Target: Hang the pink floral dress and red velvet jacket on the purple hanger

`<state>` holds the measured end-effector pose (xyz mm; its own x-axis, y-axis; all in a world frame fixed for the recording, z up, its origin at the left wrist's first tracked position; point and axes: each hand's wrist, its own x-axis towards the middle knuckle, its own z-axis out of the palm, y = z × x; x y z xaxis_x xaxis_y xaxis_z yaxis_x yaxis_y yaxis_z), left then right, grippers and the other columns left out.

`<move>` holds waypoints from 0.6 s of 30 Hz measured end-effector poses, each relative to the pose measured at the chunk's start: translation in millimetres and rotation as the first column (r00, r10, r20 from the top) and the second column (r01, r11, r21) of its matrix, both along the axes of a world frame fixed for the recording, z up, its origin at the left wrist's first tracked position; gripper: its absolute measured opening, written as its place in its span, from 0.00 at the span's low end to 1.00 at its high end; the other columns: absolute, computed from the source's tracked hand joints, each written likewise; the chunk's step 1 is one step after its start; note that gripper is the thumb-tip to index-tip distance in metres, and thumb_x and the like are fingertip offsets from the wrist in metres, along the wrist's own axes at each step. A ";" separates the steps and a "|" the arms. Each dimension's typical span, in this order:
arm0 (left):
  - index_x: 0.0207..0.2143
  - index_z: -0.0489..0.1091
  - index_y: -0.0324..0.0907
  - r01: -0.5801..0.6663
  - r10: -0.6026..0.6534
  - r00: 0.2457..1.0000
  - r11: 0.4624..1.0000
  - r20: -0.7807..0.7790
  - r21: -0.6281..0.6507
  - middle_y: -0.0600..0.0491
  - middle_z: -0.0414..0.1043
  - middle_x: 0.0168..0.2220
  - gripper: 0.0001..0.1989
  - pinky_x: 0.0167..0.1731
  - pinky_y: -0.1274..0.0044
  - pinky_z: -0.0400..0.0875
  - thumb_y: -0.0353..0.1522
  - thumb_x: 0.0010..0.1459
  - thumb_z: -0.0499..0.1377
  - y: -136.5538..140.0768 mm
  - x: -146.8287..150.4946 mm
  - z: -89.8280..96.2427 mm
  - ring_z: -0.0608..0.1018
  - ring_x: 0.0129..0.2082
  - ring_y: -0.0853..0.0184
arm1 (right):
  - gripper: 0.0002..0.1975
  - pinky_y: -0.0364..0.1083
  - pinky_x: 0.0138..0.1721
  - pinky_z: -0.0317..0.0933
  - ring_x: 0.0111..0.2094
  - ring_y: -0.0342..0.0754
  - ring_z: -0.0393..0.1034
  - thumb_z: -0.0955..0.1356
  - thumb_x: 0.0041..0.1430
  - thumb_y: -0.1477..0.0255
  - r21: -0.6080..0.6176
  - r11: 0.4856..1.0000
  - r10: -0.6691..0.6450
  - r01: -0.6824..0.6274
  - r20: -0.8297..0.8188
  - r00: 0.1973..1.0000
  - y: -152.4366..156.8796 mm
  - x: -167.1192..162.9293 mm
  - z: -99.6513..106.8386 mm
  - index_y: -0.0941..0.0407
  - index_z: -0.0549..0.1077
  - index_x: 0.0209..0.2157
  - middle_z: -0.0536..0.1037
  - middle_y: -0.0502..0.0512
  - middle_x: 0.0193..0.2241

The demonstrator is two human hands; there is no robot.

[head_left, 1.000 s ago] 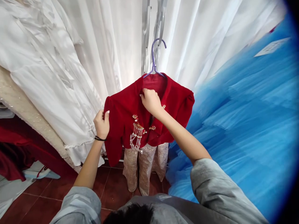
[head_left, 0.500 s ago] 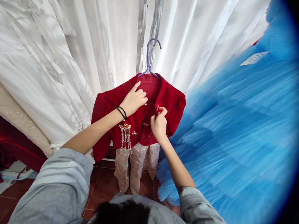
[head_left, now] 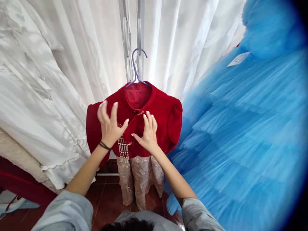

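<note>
Because the red velvet jacket [head_left: 166,110] hangs by one hook just behind the left hand [head_left: 110,130] and right hand [head_left: 148,136], a hard push or tug could swing it or slip the purple hanger [head_left: 134,67] off the metal strip [head_left: 139,32]. Both hands are spread wide and hold nothing; whether either touches the velvet, I cannot tell. A catching thumb or the black wristband [head_left: 104,145] could snag the beaded tassel [head_left: 123,150] just below the left thumb and break a strand. Right of the right hand, a blue tulle gown [head_left: 235,144] crowds the jacket's sleeve; white curtains [head_left: 163,41] hang beyond both hands, a white dress [head_left: 21,86] left of the left one, pale glittering fabric [head_left: 139,176] below both, and a small clasp [head_left: 139,112] at the collar just beyond the right hand.
</note>
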<state>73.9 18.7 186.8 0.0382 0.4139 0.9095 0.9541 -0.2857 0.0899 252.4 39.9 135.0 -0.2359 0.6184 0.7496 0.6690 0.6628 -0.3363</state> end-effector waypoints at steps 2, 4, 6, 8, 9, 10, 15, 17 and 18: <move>0.69 0.43 0.27 -0.161 0.171 0.964 0.985 0.206 -0.063 0.21 0.36 0.69 0.56 0.64 0.42 0.41 0.49 0.50 0.66 -4.3 1.1 -33.7 0.41 0.70 0.33 | 0.53 0.73 0.66 0.33 0.72 0.70 0.31 0.74 0.49 0.58 -0.029 0.973 -0.227 0.230 0.086 0.970 8.1 14.6 -4.1 0.65 0.48 0.68 0.42 0.77 0.70; 0.68 0.37 0.21 -0.258 0.297 0.901 0.953 0.316 -0.160 0.15 0.31 0.67 0.64 0.62 0.39 0.37 0.52 0.46 0.67 -2.7 -0.4 -55.0 0.37 0.69 0.29 | 0.55 0.76 0.64 0.31 0.71 0.73 0.30 0.75 0.48 0.61 -0.094 0.915 -0.380 0.392 0.122 0.917 20.9 27.6 -4.6 0.68 0.47 0.68 0.39 0.81 0.69; 0.67 0.41 0.21 -0.301 0.341 0.871 0.939 0.354 -0.165 0.16 0.34 0.67 0.61 0.64 0.42 0.38 0.51 0.47 0.67 0.3 -9.4 -60.3 0.40 0.70 0.31 | 0.48 0.77 0.63 0.33 0.71 0.72 0.31 0.71 0.52 0.68 -0.101 0.874 -0.464 0.474 0.113 0.879 31.5 45.6 -0.6 0.66 0.48 0.69 0.39 0.79 0.70; 0.66 0.52 0.26 -0.292 0.309 0.884 0.951 0.351 -0.102 0.22 0.45 0.66 0.47 0.66 0.49 0.48 0.44 0.52 0.65 -0.4 -28.3 -52.9 0.52 0.69 0.38 | 0.40 0.77 0.63 0.33 0.72 0.67 0.33 0.64 0.54 0.77 -0.026 0.867 -0.495 0.497 0.060 0.867 37.6 73.4 9.6 0.57 0.54 0.68 0.45 0.69 0.71; 0.63 0.58 0.30 -0.272 0.281 0.899 0.959 0.336 -0.075 0.27 0.53 0.63 0.39 0.64 0.53 0.55 0.39 0.54 0.63 -2.6 -41.5 -46.0 0.59 0.66 0.42 | 0.37 0.77 0.63 0.32 0.72 0.64 0.36 0.61 0.53 0.80 0.026 0.863 -0.504 0.504 0.006 0.864 40.3 90.8 17.6 0.53 0.60 0.66 0.51 0.63 0.70; 0.60 0.64 0.33 -0.247 0.253 0.915 0.967 0.315 -0.061 0.32 0.60 0.59 0.31 0.62 0.56 0.61 0.35 0.56 0.61 -5.4 -56.6 -37.5 0.66 0.62 0.45 | 0.36 0.76 0.64 0.33 0.71 0.61 0.40 0.59 0.51 0.82 0.074 0.858 -0.505 0.509 -0.064 0.861 44.3 109.6 27.8 0.50 0.65 0.63 0.58 0.60 0.68; 0.47 0.73 0.42 -0.181 0.156 0.957 0.980 0.246 0.081 0.47 0.73 0.44 0.18 0.54 0.58 0.69 0.25 0.53 0.55 4.8 -136.3 24.4 0.74 0.50 0.52 | 0.26 0.60 0.63 0.55 0.59 0.54 0.66 0.57 0.52 0.83 0.163 0.904 -0.315 0.396 -0.371 0.873 100.4 175.4 103.0 0.59 0.76 0.48 0.76 0.63 0.53; 0.42 0.73 0.40 -0.072 0.035 0.952 0.991 0.305 0.109 0.51 0.74 0.40 0.13 0.54 0.58 0.69 0.26 0.53 0.56 24.1 -152.9 49.6 0.75 0.47 0.56 | 0.21 0.54 0.57 0.63 0.50 0.50 0.72 0.58 0.54 0.83 0.081 0.960 -0.219 0.268 -0.376 0.900 127.8 171.5 125.8 0.62 0.76 0.45 0.79 0.64 0.47; 0.39 0.73 0.39 -0.002 -0.031 0.940 0.996 0.341 0.094 0.52 0.74 0.37 0.10 0.52 0.59 0.71 0.28 0.55 0.57 33.0 -155.1 57.7 0.76 0.44 0.58 | 0.18 0.52 0.52 0.66 0.46 0.49 0.74 0.59 0.56 0.82 0.015 0.981 -0.177 0.194 -0.354 0.919 137.0 163.7 130.5 0.64 0.76 0.44 0.80 0.64 0.44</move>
<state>-81.3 51.7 244.6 -0.2760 0.3296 0.9029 0.8663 -0.3217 0.3823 416.1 176.9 265.5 0.1616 0.5862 0.7939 0.6276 0.5598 -0.5410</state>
